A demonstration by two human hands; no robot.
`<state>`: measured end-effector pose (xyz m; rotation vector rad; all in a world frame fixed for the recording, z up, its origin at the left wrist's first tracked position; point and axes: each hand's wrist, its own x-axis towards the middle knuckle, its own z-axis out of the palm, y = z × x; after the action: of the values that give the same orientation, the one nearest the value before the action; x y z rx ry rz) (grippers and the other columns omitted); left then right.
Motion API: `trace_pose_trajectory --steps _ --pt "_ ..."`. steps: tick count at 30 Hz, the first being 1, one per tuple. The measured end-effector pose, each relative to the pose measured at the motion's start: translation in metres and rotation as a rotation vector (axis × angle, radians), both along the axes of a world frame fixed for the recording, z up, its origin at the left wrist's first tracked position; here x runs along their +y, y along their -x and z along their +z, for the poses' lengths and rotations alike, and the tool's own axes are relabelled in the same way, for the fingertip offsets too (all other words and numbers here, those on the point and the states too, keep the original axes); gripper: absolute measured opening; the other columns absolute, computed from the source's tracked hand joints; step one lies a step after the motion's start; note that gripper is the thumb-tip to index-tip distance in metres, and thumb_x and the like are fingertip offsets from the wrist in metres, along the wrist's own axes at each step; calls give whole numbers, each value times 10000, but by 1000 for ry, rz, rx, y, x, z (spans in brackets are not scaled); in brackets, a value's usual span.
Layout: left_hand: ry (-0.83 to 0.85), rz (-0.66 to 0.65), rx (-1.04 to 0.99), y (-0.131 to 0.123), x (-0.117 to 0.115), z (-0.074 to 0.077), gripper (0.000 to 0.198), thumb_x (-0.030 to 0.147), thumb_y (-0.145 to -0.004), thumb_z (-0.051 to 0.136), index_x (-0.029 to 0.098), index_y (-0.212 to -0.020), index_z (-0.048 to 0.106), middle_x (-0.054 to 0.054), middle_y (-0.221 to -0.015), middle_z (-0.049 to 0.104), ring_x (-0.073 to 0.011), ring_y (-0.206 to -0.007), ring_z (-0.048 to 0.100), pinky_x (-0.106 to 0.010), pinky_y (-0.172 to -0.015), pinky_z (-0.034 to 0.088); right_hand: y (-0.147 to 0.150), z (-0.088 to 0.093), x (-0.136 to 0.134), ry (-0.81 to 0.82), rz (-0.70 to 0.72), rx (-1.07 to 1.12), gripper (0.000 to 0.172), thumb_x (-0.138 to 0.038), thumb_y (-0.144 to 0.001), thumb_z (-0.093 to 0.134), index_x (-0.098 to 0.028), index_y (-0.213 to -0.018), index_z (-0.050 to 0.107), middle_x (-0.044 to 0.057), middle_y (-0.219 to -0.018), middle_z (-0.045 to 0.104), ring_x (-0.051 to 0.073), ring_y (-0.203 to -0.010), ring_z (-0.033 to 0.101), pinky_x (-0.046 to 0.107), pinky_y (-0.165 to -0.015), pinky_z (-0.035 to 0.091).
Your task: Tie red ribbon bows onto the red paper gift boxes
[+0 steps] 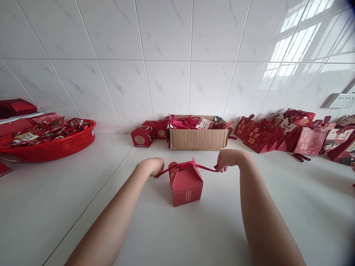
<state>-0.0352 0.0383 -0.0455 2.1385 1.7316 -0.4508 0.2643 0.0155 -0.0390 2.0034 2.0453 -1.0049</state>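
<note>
A red gift box (pixel 187 188) with pale printed lettering stands upright on the white countertop (pixel 155 232). A red ribbon (pixel 205 168) runs across its top and stretches out to both sides. My left hand (pixel 155 167) is closed on the ribbon's left end, just left of the box. On the other side my right hand (pixel 225 160) pinches the right end. The ribbon looks fairly taut between the hands. Neither hand touches the box itself. Whether the ribbon is knotted at the middle I cannot tell.
Behind the box sits a cardboard carton (pixel 196 139) of red ribbons and tags. Small red boxes (pixel 142 137) stand beside it. A red plastic basket (pixel 69 145) of wrapped sweets is at the left. Several red gift bags (pixel 259 137) line the tiled wall (pixel 166 85) at the right.
</note>
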Motion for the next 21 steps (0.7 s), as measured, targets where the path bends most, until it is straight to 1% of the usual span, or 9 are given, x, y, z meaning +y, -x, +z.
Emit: trace_pose_trajectory --steps 2,5,7,10,15,21 --pt "-54 -4 -60 5 -3 -7 155 62 -463 546 185 -558 544 -27 -591 565 -131 -467 408 -302 -532 349 -2 -3 2 4 -1 1 184 -377 -556 733 -214 -638 713 46 -802 731 229 -853 666 321 -752 472" --pt "-166 6 -160 11 -10 -18 256 70 -539 520 215 -746 562 -16 -695 575 -133 -501 427 -263 -515 326 -5 -6 4 15 -1 2 178 -372 -557 733 -220 -647 720 45 -810 733 230 -870 665 325 -777 468" --pt "-232 14 -213 13 -16 -26 283 59 -588 495 221 -814 541 -7 -691 555 -131 -507 424 -245 -497 299 -7 -8 5 26 1 6 180 -373 -555 735 -225 -656 725 43 -826 735 231 -888 662 330 -795 464" --pt "-312 29 -264 15 -23 -33 296 30 -615 480 213 -845 507 10 -629 511 -126 -502 395 -234 -478 260 -8 -9 5 45 0 12 174 -370 -558 734 -229 -661 727 40 -844 737 231 -906 659 340 -819 458" --pt "-429 87 -310 23 -30 -42 340 17 -645 445 215 -919 477 39 -549 439 -125 -481 344 -229 -452 227 -12 -10 6 61 -21 24 146 -337 -570 724 -221 -659 722 44 -857 736 233 -930 654 343 -843 453" --pt "-542 215 -316 46 -29 -48 315 37 -696 392 224 -929 493 23 -575 448 -134 -469 388 -230 -441 254 -24 -15 6 73 -82 23 125 -297 -572 708 -207 -658 707 51 -875 730 236 -944 653 343 -822 462"
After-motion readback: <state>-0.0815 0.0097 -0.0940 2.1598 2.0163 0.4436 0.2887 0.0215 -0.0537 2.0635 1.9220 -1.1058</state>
